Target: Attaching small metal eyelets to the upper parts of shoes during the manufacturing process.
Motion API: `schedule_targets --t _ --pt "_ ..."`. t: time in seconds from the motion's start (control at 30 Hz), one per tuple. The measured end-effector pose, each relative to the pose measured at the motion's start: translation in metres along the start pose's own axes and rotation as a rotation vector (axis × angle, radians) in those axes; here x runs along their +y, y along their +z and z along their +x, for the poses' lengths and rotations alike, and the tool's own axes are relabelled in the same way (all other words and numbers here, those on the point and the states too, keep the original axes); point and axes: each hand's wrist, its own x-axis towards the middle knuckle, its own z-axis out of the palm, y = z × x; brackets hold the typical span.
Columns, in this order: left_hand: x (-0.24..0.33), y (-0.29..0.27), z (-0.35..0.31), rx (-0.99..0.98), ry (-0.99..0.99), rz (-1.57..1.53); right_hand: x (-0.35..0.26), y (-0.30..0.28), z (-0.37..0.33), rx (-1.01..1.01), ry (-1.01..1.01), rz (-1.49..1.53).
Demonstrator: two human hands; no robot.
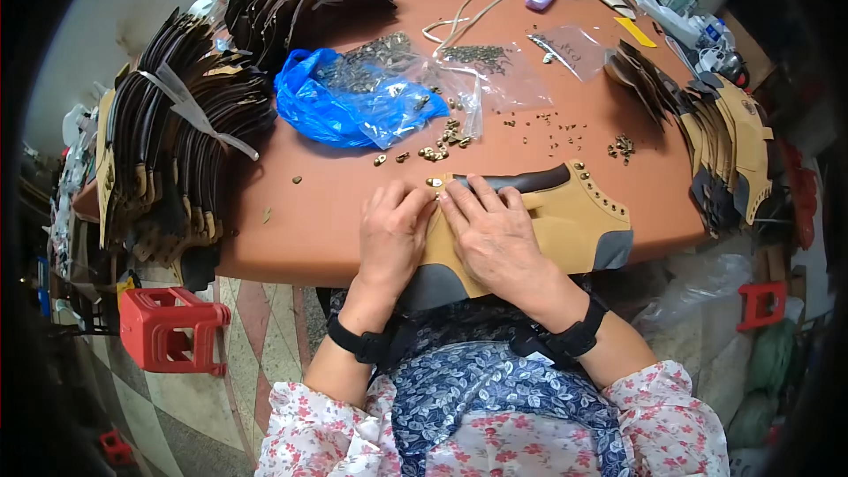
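A tan shoe upper (pixel 561 234) with dark grey patches and a black padded collar lies at the table's near edge. Brass lace hooks and eyelets line its right edge. My left hand (pixel 394 225) is closed in a pinch at the upper's left edge; whatever lies between the fingertips is hidden. Just beyond those fingertips shows a brass lace hook (pixel 435 183). My right hand (pixel 495 234) rests flat on the upper, fingers stretched out, their tips near the left hand's. Loose brass hooks (pixel 452 137) are scattered beyond my hands.
Bundled dark uppers (pixel 177 124) are stacked at the left, with another bundle (pixel 305 0) behind. A blue plastic bag (pixel 318 106) and clear bags of small metal parts (pixel 477 57) lie mid-table. More tan uppers (pixel 729 141) stand at the right. A red stool (pixel 168 331) is on the floor.
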Motion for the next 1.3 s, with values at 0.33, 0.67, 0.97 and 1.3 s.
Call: schedule_targets --t 0.33,0.67,0.97,1.3 --pt "-0.004 -0.002 0.002 -0.046 -0.046 -0.017 0.074 -0.037 -0.003 -0.002 0.231 0.384" --pt "0.001 -0.003 0.005 -0.048 -0.041 -0.014 0.162 -0.003 0.034 -0.130 0.431 0.498" --pt "0.002 -0.006 0.005 -0.051 -0.049 -0.005 0.166 0.012 0.040 -0.127 0.371 0.410" --pt "0.005 -0.007 0.007 -0.049 -0.058 -0.014 0.186 0.031 0.031 -0.044 0.332 0.418"
